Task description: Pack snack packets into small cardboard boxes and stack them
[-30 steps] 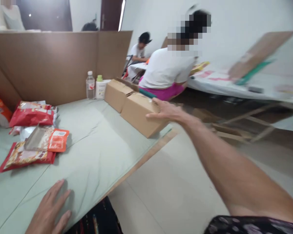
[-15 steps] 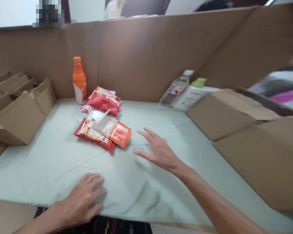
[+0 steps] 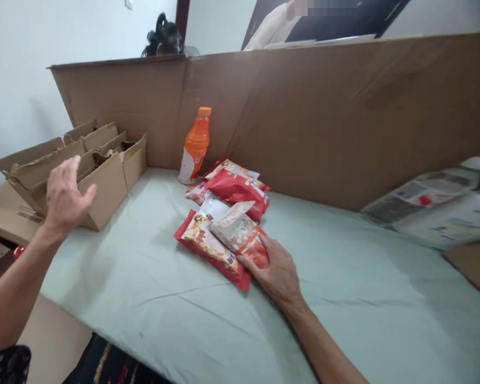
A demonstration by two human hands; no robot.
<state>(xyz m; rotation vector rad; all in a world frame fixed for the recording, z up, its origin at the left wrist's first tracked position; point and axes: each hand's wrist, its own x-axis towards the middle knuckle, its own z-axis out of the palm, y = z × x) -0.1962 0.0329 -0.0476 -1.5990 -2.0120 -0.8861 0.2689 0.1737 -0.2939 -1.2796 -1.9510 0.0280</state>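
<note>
My right hand [image 3: 279, 269] has its thumb and fingers around the orange end of a small orange-and-clear snack packet [image 3: 240, 234]. That packet lies on top of a red snack bag [image 3: 208, 245], with its far end tilted up a little. Behind it are more red snack bags [image 3: 238, 192] and a white packet [image 3: 213, 207], partly covered. Off to the left, my left hand [image 3: 66, 194] is raised in front of an open cardboard box [image 3: 108, 189]. It holds nothing, and its thumb stands apart from the fingers.
An orange drink bottle [image 3: 196, 146] stands against the tall cardboard wall [image 3: 324, 128] at the back. On the right lean a clear bottle [image 3: 424, 194] and a white bottle [image 3: 456, 224], both blurred. A cardboard edge [image 3: 474, 264] shows at far right. People are beyond the wall.
My right hand has reached the orange-and-clear packet and closed on its end. My left hand has risen from the table's front edge towards the left box. The view has turned left.
</note>
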